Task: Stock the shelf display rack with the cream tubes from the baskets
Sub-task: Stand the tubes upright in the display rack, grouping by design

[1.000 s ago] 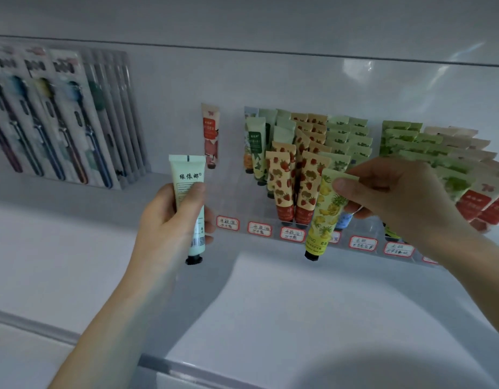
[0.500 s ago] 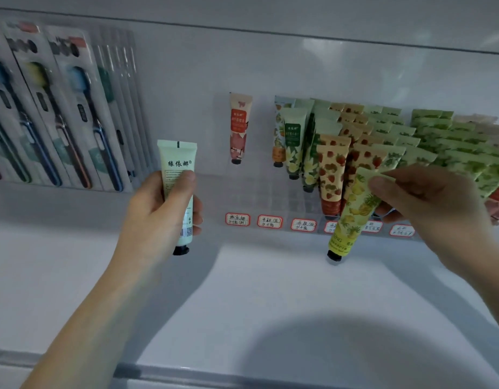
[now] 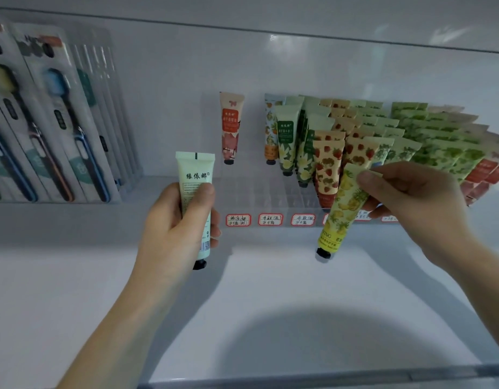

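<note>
My left hand (image 3: 175, 228) grips a pale mint cream tube (image 3: 196, 189) upright, black cap down, just left of the clear display rack (image 3: 259, 192). My right hand (image 3: 411, 197) pinches the flat top end of a yellow pineapple-print tube (image 3: 342, 209), which hangs tilted with its black cap above the shelf in front of the rack. The rack holds several tubes: a lone peach one (image 3: 230, 127), white-flower ones (image 3: 287, 138), strawberry ones (image 3: 328, 164) and green ones (image 3: 439, 136). Its front-left slots stand bare.
Red-bordered handwritten labels (image 3: 238, 219) line the rack's front edge. Packaged toothbrushes (image 3: 54, 122) lean against the back wall at the left. The white shelf (image 3: 242, 304) stretches toward me, with its metal front rail (image 3: 326, 377) at the bottom.
Both hands and their tubes have stayed almost where they were relative to the rack; the view has shifted slightly closer and to the right.
</note>
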Demonstrator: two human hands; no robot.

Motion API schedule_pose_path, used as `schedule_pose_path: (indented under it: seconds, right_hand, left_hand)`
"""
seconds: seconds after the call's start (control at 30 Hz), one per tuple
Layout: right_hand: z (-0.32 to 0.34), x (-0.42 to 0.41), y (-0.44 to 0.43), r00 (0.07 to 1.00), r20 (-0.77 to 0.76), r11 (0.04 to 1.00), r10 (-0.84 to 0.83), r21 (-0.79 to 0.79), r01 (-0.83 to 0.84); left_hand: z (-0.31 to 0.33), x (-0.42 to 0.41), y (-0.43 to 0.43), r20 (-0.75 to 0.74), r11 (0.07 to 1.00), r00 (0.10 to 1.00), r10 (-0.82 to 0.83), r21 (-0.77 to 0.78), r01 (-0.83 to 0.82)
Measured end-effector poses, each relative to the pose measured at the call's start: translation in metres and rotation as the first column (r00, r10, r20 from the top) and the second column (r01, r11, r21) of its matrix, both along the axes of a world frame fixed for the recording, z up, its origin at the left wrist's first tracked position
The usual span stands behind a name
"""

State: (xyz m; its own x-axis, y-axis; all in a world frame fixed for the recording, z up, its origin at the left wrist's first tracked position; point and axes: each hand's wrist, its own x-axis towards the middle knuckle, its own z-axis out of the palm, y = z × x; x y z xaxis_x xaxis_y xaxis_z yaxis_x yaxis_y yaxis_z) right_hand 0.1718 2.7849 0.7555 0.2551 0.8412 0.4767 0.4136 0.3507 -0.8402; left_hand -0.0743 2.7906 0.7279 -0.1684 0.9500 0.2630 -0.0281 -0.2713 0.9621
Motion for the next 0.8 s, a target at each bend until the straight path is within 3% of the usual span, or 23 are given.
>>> schedule_pose_path:
  seconds: [0.4, 0.8]
  right_hand:
    - [0.006, 0.032, -0.011, 0.998, 0.020, 0.998, -0.053, -0.026, 0.054]
    - [0.034, 0.083, 0.000, 0.994, 0.104, 0.998, 0.020, -0.068, -0.013]
  left_hand:
    - [0.007, 0.018, -0.009, -0.038, 1.000, 0.999, -0.027, 0.000, 0.027]
    - [0.019, 0.062, -0.014, 0.018, 0.995, 0.994, 0.104, 0.000, -0.104]
